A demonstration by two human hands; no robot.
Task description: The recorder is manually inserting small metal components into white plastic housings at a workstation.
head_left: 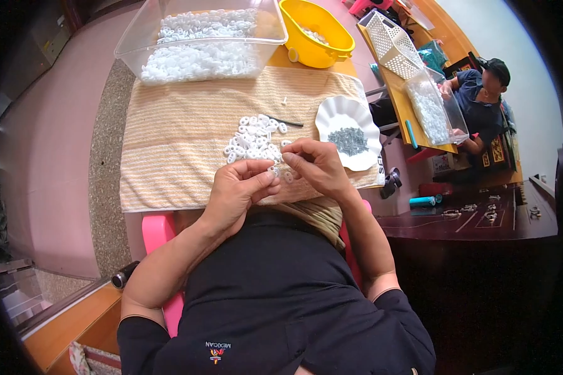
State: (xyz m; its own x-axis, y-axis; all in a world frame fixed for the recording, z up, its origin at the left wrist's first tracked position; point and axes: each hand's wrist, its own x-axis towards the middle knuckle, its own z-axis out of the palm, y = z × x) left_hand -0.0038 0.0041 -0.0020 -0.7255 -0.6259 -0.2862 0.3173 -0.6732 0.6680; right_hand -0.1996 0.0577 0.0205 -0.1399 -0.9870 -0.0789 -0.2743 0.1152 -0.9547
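My left hand (247, 186) is closed in a pinch at the near edge of a pile of small white oval plastic pieces with two holes (251, 136). One such white piece (274, 170) shows at its thumb and fingertip. Close beside it, on the right, my right hand (318, 166) is also pinched; whatever its fingertips grip is too small to make out. A few loose pieces lie beneath the hands. Right of the pile, a white scalloped plate (327, 115) bears a heap of tiny grey parts (349, 141).
A striped towel (175, 134) covers the table. Behind stand a large clear bin (200, 45) of white pieces and a yellow tub (319, 53). A thin black stick (286, 122) and a white peg (285, 100) lie beyond the pile. A co-worker (481, 94) sits at another table, right.
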